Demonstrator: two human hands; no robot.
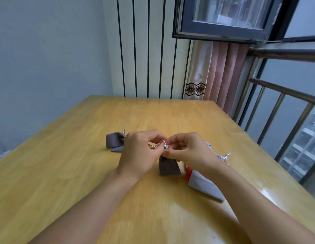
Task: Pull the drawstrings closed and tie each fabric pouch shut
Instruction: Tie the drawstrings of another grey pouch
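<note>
Head view shows a dark grey pouch [168, 166] hanging over the surface [65, 164]; left hand [140, 152] and right hand [190, 152] both pinch its silver drawstring [161, 144], contents hidden

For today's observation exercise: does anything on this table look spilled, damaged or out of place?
Nothing stands out. Both hands work a silver drawstring above a dark grey pouch; other pouches lie intact on the wooden table.

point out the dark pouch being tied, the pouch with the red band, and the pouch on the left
dark pouch [168, 167], head view, front of its body
red-banded pouch [204, 184], head view, grey side panel
left pouch [114, 139], head view, its top fold
</note>
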